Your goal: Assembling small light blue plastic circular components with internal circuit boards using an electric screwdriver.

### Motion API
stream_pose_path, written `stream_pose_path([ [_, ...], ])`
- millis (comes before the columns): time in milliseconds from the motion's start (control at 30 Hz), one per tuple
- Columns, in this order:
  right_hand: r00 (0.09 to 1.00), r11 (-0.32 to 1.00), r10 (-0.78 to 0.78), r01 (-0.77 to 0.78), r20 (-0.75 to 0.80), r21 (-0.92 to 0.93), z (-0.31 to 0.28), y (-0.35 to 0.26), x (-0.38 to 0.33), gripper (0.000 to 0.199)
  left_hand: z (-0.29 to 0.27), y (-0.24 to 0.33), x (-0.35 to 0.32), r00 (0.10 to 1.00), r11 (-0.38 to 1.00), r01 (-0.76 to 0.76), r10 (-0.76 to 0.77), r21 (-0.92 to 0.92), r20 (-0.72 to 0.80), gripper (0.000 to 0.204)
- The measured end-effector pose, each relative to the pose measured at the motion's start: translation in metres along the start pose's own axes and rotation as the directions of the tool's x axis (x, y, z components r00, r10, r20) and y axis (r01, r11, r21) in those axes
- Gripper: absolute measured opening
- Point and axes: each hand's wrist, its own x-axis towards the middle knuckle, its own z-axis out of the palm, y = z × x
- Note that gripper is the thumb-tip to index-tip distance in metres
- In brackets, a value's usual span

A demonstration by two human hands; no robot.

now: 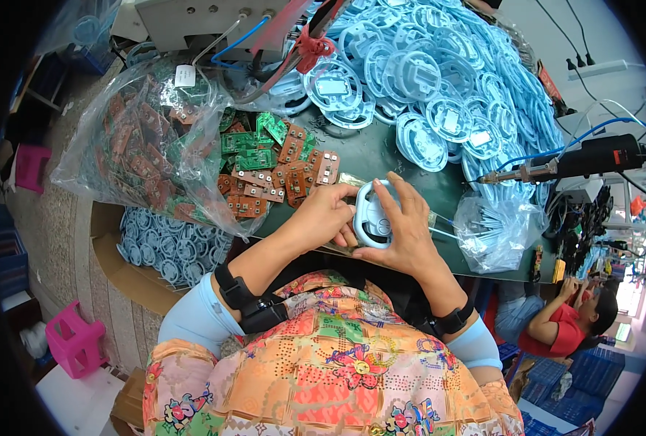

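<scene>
Between my hands, near the front edge of the green table, is a light blue plastic toy steering wheel (373,215), tilted on edge. My right hand (413,236) grips it, with the thumb at its lower rim and the fingers over its top. On the other side my left hand (321,216) is closed, its curled fingers against the wheel's left rim; some fingertips are hidden. Green and brown circuit boards (287,172) lie loose just beyond my left hand. A large heap of similar light blue wheel parts (439,80) covers the far side of the table.
A clear plastic bag of circuit boards (156,138) stands at left, above a carton (116,261) of small blue parts. A power screwdriver (592,160) hangs at right above a plastic bag of thin white pieces (497,229). A person in red (555,327) sits farther right.
</scene>
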Motion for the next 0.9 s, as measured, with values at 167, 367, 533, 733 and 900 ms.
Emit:
stream_pose_path([
  [167, 0.999, 1.000, -0.002, 0.002, -0.035, 0.003, -0.001, -0.001, -0.001, 0.113, 0.001, 0.004, 0.000, 1.000, 1.000, 0.017, -0.017, -0.002, -0.004, 0.040],
  [367, 0.999, 0.999, 0.005, -0.006, -0.042, -0.036, 0.001, -0.001, -0.002, 0.112, 0.002, 0.008, 0.001, 0.998, 0.998, 0.056, -0.056, -0.007, -0.005, 0.041],
  [533, 0.999, 0.994, -0.005, 0.000, -0.047, -0.105, 0.006, -0.004, -0.002, 0.111, 0.001, 0.005, 0.002, 0.998, 0.998, 0.061, -0.061, -0.018, -0.008, 0.042],
  [733, 1.000, 0.984, -0.012, 0.006, -0.029, -0.178, 0.013, -0.002, -0.001, 0.110, -0.001, 0.010, 0.007, 0.993, 0.992, 0.114, -0.115, 0.056, 0.016, 0.038],
  [900, 0.967, 0.991, -0.127, 0.114, -0.221, -0.069, 0.019, 0.011, -0.008, 0.105, 0.005, 0.011, 0.013, 1.000, 0.988, 0.026, -0.023, 0.155, -0.015, 0.029],
])
